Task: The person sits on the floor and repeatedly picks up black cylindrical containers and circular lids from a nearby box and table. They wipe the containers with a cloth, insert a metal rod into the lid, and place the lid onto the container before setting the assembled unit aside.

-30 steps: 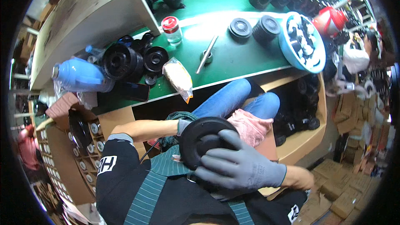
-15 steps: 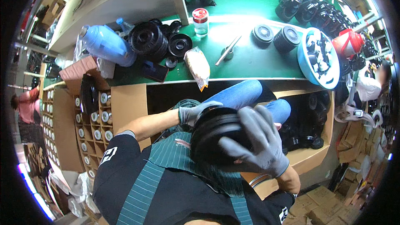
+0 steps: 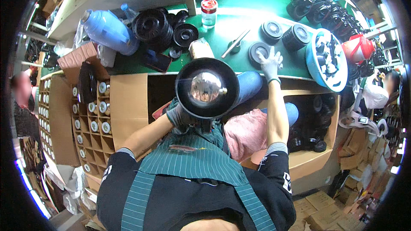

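In front of my chest, my left hand point(image 3: 180, 115), in a grey glove, grips the lower left side of a black round shell point(image 3: 183, 95). The shell's wide opening faces up, and a shiny mirror-like dome point(image 3: 206, 87) sits inside it. My right hand point(image 3: 270, 65), also gloved, reaches out to the table's near edge with its fingers apart. Beside its fingertips lies a dark disc-shaped lid point(image 3: 258, 54), flat on the green tabletop; whether they touch it I cannot tell. Behind it are another dark lid point(image 3: 272, 30) and a stack of dark lids point(image 3: 296, 36).
A light-blue basin point(image 3: 309, 62) of small parts stands right on the green table point(image 3: 239, 13). To the left are a blue thermos flask point(image 3: 107, 32), black round parts point(image 3: 150, 28) and a red-capped jar point(image 3: 209, 15). Cardboard boxes point(image 3: 128, 102) flank my lap; a pink cloth point(image 3: 246, 132) covers one leg.
My right hand has gone from the top of the black shell to the table, where a lid now lies beside it. The shell has tilted up, showing the shiny dome inside.
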The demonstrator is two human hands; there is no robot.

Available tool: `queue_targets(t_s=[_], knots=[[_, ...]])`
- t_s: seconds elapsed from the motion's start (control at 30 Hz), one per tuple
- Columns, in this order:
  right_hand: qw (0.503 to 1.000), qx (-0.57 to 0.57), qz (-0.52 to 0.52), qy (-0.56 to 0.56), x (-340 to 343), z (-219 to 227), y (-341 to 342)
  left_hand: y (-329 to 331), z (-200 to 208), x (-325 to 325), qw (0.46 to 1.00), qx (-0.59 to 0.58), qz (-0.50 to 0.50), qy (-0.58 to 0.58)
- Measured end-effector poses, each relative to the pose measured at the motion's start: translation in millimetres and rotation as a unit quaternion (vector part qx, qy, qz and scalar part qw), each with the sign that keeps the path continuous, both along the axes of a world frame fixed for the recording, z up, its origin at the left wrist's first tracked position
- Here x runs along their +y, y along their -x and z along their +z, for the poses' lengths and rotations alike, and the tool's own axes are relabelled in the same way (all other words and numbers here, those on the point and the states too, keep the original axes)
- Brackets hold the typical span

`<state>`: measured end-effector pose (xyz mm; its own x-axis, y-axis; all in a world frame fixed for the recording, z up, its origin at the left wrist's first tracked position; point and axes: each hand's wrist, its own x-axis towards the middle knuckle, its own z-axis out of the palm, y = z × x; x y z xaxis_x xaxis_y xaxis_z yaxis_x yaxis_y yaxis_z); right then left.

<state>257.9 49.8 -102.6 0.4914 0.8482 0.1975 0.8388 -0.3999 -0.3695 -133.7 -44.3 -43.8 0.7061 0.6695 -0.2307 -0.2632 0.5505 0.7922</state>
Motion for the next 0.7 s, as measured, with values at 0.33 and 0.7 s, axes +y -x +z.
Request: queue_targets(t_s=[0.33,0.7], knots=[[0.361,0.923,0.074,-0.113,-149.4,124.6,172.9,14.7,162.0,85.5,0.782,0.293,0.115,-0.538],[0.548,0.817,0.088,-0.16,-191.5,48.3,206.8,15.6,235.4,43.3,0.669,0.219,0.021,-0.71]])
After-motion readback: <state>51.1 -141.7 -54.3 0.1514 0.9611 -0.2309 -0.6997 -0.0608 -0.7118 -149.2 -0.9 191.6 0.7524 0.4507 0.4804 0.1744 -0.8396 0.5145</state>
